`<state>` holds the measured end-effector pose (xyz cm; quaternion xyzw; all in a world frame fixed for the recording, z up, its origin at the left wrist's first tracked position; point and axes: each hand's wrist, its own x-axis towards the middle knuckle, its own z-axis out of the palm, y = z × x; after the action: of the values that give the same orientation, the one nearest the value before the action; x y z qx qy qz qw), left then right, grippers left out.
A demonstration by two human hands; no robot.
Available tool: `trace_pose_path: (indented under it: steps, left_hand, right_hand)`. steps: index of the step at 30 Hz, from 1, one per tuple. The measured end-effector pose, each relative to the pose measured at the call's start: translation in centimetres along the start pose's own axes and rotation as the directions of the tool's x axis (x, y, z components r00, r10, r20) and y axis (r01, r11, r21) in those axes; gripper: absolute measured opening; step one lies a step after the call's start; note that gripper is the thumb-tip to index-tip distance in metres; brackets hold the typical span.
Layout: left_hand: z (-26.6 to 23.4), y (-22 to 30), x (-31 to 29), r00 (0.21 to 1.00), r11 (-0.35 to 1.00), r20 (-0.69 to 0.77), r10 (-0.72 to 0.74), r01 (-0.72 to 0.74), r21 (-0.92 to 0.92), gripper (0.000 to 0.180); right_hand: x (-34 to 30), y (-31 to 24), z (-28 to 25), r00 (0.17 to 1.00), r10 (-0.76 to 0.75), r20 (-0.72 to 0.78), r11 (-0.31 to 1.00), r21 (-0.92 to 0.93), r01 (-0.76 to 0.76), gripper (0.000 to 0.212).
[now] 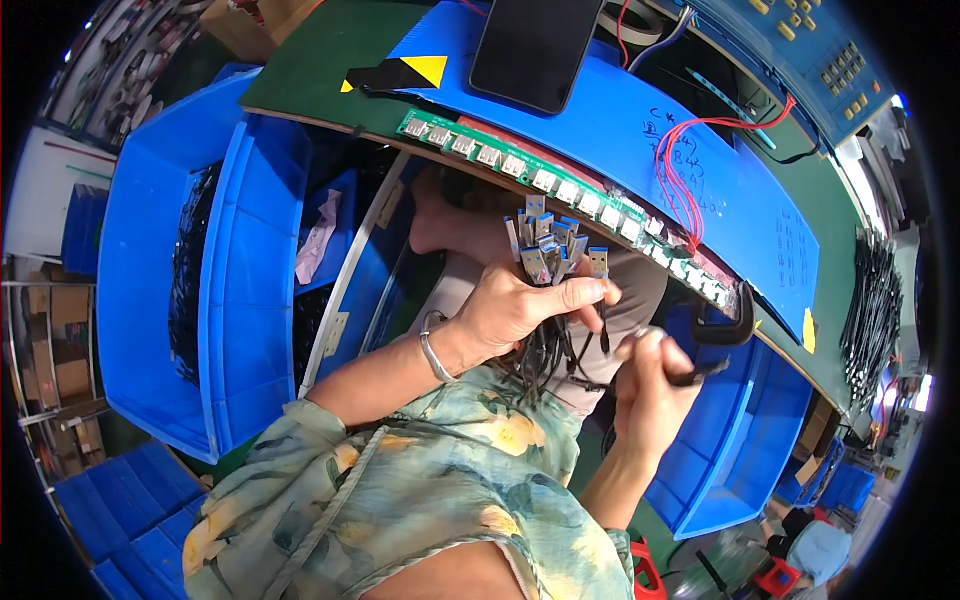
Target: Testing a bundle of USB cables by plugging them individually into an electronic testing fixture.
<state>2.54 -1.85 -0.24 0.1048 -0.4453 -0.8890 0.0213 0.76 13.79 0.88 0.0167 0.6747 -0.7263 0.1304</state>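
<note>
A bunch of black USB cables (pixel 540 362) is gripped in my left hand (pixel 508 308), over my lap. Their metal USB plugs (pixel 545 250) with blue inserts stick up above my fingers. One plug (pixel 599 262) stands apart near my thumb. To the right, my right hand (pixel 650 385) is closed on a black cable end (pixel 700 374) that pokes out past the fingers. Just beyond both hands, a long green circuit board (pixel 515 165) with a row of metal USB sockets lies along the bench edge.
A black phone (pixel 530 55) rests on a blue sheet (pixel 620 120) with handwriting; red wires (pixel 675 165) run to the board. A black clamp (pixel 727 318) grips the bench edge. Blue bins stand left (pixel 150 300) and right (pixel 715 460). More black cables (pixel 872 320) lie far right. Someone sits lower right.
</note>
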Motion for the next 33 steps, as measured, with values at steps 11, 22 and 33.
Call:
trace_pose_path:
  steps: [11,22,33]
  left_hand:
    - [0.1,1.5,-3.7,0.944,0.985,0.282,-0.169,0.166,0.035,0.016]
    - [-2.2,3.4,-4.9,0.732,0.983,0.659,0.172,-0.089,-0.158,0.008]
    - [-0.9,1.0,-3.7,0.726,0.967,0.665,0.175,0.000,-0.254,0.017]
  right_hand:
    - [-3.3,2.4,-0.5,0.980,0.200,-0.008,0.900,0.398,-0.180,0.029]
    - [-5.5,3.9,-1.6,0.979,0.196,0.050,0.924,-0.344,-0.168,0.025]
    - [-6.5,3.2,-3.5,0.942,0.336,-0.014,0.929,0.171,-0.329,0.028]
